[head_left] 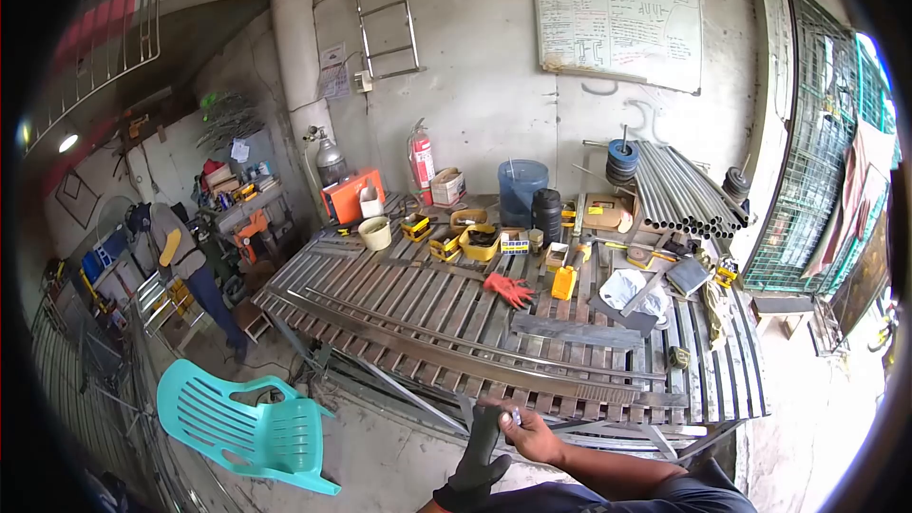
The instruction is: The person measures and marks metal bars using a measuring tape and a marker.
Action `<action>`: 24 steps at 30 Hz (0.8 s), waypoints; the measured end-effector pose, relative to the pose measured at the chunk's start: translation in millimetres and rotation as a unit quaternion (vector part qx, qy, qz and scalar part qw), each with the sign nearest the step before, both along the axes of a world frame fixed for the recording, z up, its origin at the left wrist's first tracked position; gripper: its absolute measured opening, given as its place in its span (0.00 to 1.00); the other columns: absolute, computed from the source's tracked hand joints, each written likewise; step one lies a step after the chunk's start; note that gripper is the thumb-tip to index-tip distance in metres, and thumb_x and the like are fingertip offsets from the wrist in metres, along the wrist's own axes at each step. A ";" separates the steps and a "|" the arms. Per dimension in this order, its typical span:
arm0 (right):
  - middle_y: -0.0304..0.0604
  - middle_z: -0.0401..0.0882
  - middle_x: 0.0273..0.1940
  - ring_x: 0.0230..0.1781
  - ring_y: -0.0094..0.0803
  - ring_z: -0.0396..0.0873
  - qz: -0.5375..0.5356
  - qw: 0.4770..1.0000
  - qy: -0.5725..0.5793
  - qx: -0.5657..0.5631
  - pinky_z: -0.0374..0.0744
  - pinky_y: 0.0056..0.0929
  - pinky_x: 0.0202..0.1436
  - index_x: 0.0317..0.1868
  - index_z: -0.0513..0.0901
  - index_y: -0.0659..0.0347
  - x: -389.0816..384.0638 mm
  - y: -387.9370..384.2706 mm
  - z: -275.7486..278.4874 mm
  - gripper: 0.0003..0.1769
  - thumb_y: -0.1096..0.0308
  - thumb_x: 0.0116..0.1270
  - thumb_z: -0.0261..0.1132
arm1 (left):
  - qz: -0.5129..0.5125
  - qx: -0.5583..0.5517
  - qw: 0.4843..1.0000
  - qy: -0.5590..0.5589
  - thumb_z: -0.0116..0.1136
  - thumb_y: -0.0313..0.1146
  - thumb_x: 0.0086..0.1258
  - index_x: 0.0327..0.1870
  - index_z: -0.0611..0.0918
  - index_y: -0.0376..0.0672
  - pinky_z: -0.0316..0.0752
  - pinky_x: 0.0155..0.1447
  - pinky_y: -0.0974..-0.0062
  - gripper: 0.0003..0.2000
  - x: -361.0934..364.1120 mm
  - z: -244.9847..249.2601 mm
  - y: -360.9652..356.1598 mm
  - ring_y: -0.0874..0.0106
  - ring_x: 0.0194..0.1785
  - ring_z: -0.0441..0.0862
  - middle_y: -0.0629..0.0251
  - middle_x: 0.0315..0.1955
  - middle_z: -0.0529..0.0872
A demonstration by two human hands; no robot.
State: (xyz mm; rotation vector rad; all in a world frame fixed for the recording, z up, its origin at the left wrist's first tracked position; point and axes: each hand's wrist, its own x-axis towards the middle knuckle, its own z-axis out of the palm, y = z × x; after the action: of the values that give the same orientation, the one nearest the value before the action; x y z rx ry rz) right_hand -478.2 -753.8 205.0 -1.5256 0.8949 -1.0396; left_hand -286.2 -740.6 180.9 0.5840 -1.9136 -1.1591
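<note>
My left hand (475, 456) wears a dark glove and is raised at the bottom centre, its fingertips beside my right hand. Bare, with bent fingers, my right hand (532, 437) pinches something small and pale that I cannot make out. Both hands are in front of the near edge of a slatted metal table (437, 299). Long metal bars (427, 353) lie along the table. Farther back on the slats rests a red glove (508, 290), with a yellow bottle (563, 282) to its right.
A turquoise chair (249, 423) stands at the lower left. Behind it a person (180, 256) bends over at work. Yellow bins (479, 243), a blue bucket (522, 192), a fire extinguisher (421, 160) and stacked metal tubes (679, 192) line the table's back.
</note>
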 end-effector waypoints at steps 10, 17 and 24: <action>0.59 0.51 0.92 0.89 0.46 0.62 0.027 0.988 -0.107 -0.107 0.66 0.49 0.85 0.85 0.72 0.63 -29.0 35.8 14.2 0.36 0.47 0.89 0.62 | 0.003 -0.163 0.984 0.078 0.71 0.43 0.78 0.92 0.63 0.48 0.57 0.89 0.46 0.44 -65.4 53.2 -4.6 0.43 0.94 0.52 0.40 0.92 0.53; 0.63 0.56 0.91 0.87 0.58 0.65 0.055 0.973 -0.126 -0.187 0.70 0.56 0.84 0.84 0.75 0.58 -47.6 51.2 56.8 0.34 0.50 0.87 0.66 | -0.062 -0.171 0.982 0.049 0.72 0.53 0.78 0.91 0.69 0.56 0.61 0.86 0.41 0.42 -75.4 76.9 1.3 0.46 0.92 0.59 0.41 0.89 0.61; 0.66 0.53 0.91 0.89 0.62 0.61 0.107 0.955 -0.107 -0.255 0.68 0.57 0.85 0.85 0.75 0.56 -58.9 72.1 89.3 0.34 0.56 0.85 0.69 | -0.185 -0.250 0.949 0.055 0.70 0.49 0.81 0.91 0.66 0.55 0.59 0.87 0.43 0.41 -77.0 111.5 12.4 0.49 0.92 0.58 0.50 0.91 0.60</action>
State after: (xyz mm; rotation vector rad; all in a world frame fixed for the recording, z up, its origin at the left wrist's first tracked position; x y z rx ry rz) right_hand -537.1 -681.7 294.3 -1.8376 0.3066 -1.3074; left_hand -363.2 -728.2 292.4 -0.1178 -2.1627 -0.8443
